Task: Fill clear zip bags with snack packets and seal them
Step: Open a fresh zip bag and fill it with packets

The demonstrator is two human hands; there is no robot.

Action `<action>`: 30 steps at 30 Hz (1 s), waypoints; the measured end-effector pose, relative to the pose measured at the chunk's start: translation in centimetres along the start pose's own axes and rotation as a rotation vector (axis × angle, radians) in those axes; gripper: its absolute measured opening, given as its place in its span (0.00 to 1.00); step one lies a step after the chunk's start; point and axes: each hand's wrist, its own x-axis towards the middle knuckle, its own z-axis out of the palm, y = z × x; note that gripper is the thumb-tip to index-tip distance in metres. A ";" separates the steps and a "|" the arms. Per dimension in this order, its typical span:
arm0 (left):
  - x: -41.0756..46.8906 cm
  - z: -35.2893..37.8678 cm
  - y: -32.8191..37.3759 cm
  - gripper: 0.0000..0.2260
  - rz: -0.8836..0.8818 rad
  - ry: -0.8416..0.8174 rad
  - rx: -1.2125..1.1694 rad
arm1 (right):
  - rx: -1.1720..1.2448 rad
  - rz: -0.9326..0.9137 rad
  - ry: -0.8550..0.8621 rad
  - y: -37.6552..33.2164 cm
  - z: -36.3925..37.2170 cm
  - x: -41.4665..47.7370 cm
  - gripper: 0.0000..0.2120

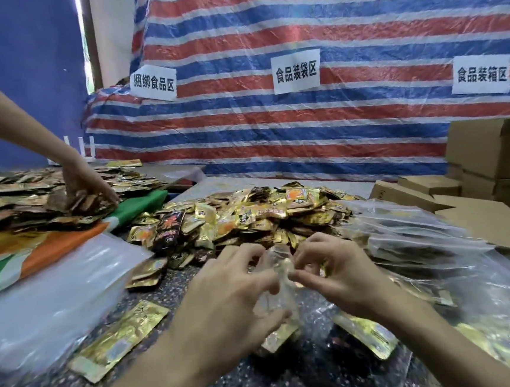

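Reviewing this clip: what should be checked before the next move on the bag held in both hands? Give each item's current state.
1. Grip: left hand and right hand both pinch the top of the clear zip bag: ok.
2. Zip open or sealed: cannot tell, the top is crumpled and blurred.
3. Bag filled: cannot tell; how many packets it holds is unclear.
4. Supply: pile of snack packets lies just beyond the hands: ok.
5. Spare bags: stack of clear bags lies to the left: ok.
6. Other person's hand is on the far-left pile, apart from this bag: ok.
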 end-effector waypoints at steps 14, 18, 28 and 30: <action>-2.4 -1.2 -1.7 0.10 -0.101 -0.105 0.128 | -0.458 -0.121 -0.431 -0.8 -2.6 0.8 0.05; -3.0 -1.3 -2.3 0.10 -0.160 -0.115 0.111 | -0.475 -0.232 -0.487 -2.1 -3.2 2.0 0.04; -2.6 -2.8 -4.9 0.11 -0.309 -0.233 -0.037 | -0.468 -0.213 -0.537 -3.6 -4.9 3.2 0.04; -2.2 -3.3 -5.9 0.11 -0.275 -0.164 -0.085 | -0.414 -0.184 -0.488 -3.8 -5.7 3.4 0.05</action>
